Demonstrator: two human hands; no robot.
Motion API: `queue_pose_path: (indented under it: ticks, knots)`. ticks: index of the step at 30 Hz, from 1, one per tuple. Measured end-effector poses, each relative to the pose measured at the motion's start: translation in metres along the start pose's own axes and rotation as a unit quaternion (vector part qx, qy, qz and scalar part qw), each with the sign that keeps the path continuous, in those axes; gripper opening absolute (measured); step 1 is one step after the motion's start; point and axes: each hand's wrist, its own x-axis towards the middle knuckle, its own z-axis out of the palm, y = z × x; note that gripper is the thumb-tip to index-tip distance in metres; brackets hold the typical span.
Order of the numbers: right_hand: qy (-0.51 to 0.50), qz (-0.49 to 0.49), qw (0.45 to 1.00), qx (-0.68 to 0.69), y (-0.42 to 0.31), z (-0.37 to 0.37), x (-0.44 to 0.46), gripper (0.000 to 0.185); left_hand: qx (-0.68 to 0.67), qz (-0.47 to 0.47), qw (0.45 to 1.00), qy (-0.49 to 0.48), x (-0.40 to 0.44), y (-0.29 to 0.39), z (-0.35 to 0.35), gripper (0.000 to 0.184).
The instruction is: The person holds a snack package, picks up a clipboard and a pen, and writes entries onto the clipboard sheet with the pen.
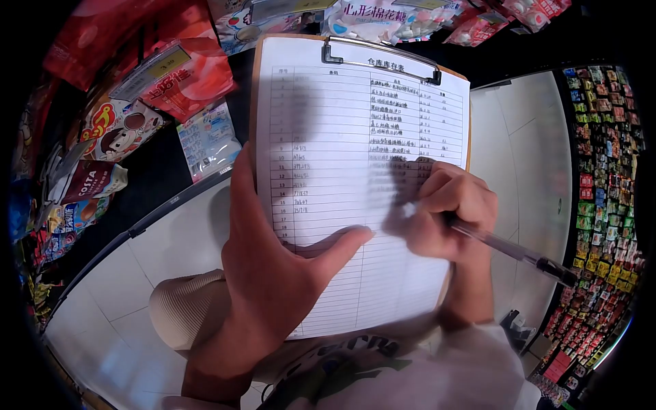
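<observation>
My left hand (270, 270) grips a clipboard (259, 89) from its left side, the thumb lying across the paper and the fingers hidden behind the board. A printed table sheet (328, 184) with handwritten rows is held under the metal clip (383, 59) at the top. In my right hand (454, 215) is a pen (516, 251), its clear barrel and dark end sticking out to the lower right. That hand is curled over the right part of the sheet, near the middle rows. Its shadow falls on the paper, and the pen's tip is hard to make out.
Snack bags hang at the upper left, including a red bag (195, 82) behind a price tag (158, 68) and a COSTA pouch (92, 180). Marshmallow bags (365, 19) are beyond the clipboard. A shelf of small packets (605, 184) stands right, across the tiled floor (126, 294).
</observation>
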Motion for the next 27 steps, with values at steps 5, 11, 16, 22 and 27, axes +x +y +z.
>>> queue_pose_path:
  ticks: [5, 11, 16, 22, 27]
  knots:
    - [-0.006, 0.001, 1.0, -0.007, 0.0016, -0.001, 0.0001, 0.024, -0.002, 0.001, 1.0, 0.002, 0.0009, 0.001, 0.0, 0.11]
    - [-0.006, -0.001, 1.0, -0.006, 0.0023, -0.0002, 0.0008, 0.025, 0.008, 0.003, 1.0, 0.002, 0.0011, -0.0013, 0.0007, 0.11]
    - [0.0, 0.011, 1.0, 0.002, 0.0036, 0.0004, -0.0002, 0.024, -0.008, 0.002, 1.0, -0.001, 0.0032, -0.0001, -0.0002, 0.109]
    - [0.009, 0.0, 1.0, -0.001, 0.0047, 0.0024, 0.0006, 0.022, 0.004, -0.001, 1.0, 0.005, 0.0019, 0.002, 0.0, 0.109]
    - [0.001, 0.015, 1.0, 0.015, 0.0048, 0.0, -0.0013, 0.023, -0.006, 0.002, 1.0, 0.002, 0.0033, 0.0005, -0.0001, 0.109]
